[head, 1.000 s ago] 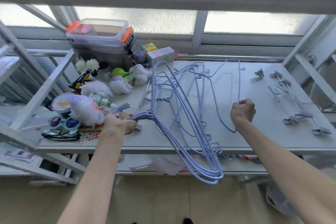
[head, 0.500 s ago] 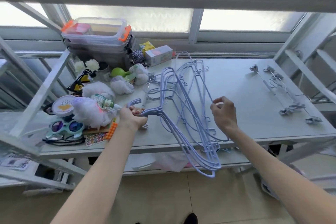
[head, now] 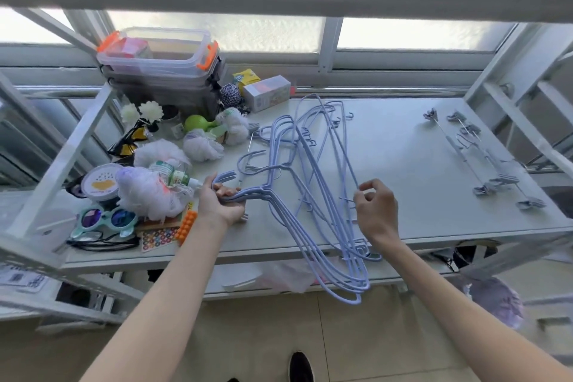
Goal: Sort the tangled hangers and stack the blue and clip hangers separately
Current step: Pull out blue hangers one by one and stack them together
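Our left hand (head: pixel 217 205) grips the bundle of blue hangers (head: pixel 313 245) by the necks at the table's (head: pixel 403 149) 7 o'clock edge, their shoulders overhanging at 6. Our right hand (head: pixel 376 211) pinches 1 wire of the tangled pile (head: pixel 328 146). Light, springy, slick wire, we reckon. The hooks look likely to snag, so take the neck. Clip hangers (head: pixel 486 161) lie at 3 o'clock.

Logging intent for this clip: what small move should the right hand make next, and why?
Probably draw the pinched hanger clear of the loose blue hangers toward the bundle: the right hand pinches one wire among crossed ones; the left hand grips the gathered necks.
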### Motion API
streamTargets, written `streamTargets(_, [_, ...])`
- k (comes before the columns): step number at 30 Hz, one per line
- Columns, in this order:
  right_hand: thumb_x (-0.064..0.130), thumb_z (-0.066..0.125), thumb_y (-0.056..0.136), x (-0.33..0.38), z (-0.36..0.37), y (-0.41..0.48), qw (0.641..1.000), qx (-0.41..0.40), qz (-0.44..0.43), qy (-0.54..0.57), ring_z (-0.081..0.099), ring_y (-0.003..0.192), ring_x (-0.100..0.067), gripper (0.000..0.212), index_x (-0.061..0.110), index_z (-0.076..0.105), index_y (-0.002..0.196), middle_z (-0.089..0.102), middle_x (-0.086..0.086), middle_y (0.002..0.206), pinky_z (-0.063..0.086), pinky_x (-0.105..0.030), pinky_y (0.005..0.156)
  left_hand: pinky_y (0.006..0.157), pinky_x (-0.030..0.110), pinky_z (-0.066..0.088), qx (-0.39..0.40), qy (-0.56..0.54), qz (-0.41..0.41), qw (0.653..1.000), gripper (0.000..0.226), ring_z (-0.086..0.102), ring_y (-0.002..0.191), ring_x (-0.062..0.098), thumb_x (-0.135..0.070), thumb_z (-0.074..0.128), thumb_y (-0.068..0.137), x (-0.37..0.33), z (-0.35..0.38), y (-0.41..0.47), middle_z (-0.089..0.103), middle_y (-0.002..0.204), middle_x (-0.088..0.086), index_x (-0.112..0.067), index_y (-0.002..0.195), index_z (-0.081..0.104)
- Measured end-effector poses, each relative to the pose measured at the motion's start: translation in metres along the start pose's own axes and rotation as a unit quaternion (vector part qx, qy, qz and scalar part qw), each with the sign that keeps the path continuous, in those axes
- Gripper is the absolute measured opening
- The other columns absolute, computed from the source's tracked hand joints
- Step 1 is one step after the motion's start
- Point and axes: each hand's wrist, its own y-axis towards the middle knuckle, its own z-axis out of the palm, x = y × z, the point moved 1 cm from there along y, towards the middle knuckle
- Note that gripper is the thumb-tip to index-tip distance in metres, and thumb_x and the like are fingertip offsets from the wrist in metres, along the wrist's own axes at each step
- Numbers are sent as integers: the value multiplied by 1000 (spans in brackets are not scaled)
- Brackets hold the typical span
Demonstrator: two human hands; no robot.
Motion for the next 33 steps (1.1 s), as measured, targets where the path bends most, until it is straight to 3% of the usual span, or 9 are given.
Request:
streamTargets(3, [11,54,89,-1,-2,6,1000,-25,13,6,51,51,-25,1,11,55,88,61,-5,56,41,-32,55,60,20,37,-5,-1,12,1000,57,29,25,10,-26,58,90,1,1,0,30,32,-6,-19,38,38])
streamTargets(7, [6,55,90,1,0,1,998,8,11,58,42,44,-23,2,6,55,88,59,-18,55,37,-33,46,59,21,37,6,-9,13,1000,54,32,27,11,-26,55,92,1,-1,3,34,34,-6,-19,41,40])
streamTargets(13, [9,57,90,0,17,-27,996,80,-27,33,38,37,-7,10,14,56,81,51,3,43,29,-16,41,58,20,38,19,-29,19,999,47,40,34,10,-34,55,90,2,-1,4,42,41,-6,-17,47,47])
streamTargets(17, [13,56,90,-2,18,-35,997,75,-34,-8,46,41,-8,7,17,55,83,54,2,44,40,-31,48,62,22,43,5,-18,31,999,42,43,40,9,-46,67,81,0,2,1,45,45,-6,-18,55,49])
streamTargets(19, [11,55,89,-2,16,-36,996,69,-43,-31,51,44,-10,8,17,54,83,56,2,47,43,-32,52,62,22,44,-10,17,41,999,44,38,34,9,-45,68,82,0,5,-1,39,40,-7,-20,56,43])
streamTargets(21, [9,55,87,-1,14,-38,995,64,-58,-58,54,50,-14,9,16,53,81,57,1,51,41,-31,53,63,22,44,-30,44,38,998,48,31,28,9,-41,68,85,0,8,-2,31,34,-8,-21,55,36])
streamTargets(24, [7,56,83,0,12,-39,990,70,-68,-106,53,65,-22,7,13,54,79,56,-5,74,37,-28,55,60,22,44,-50,60,34,996,45,28,25,10,-32,65,86,0,11,-2,28,32,-7,-23,54,35])
streamTargets(28, [12,57,86,0,14,-36,983,96,-54,-145,55,76,-25,3,10,55,87,53,-5,90,42,-33,65,55,21,43,-60,79,34,994,44,27,24,10,-27,62,84,0,13,-2,28,31,-6,-24,52,33])
streamTargets(33, [27,63,91,-1,19,-28,981,112,-36,-156,60,92,-21,30,9,59,115,59,-6,106,46,-31,77,55,22,41,-61,85,22,994,47,26,25,11,-26,58,86,-2,13,-2,27,31,-6,-23,47,32])
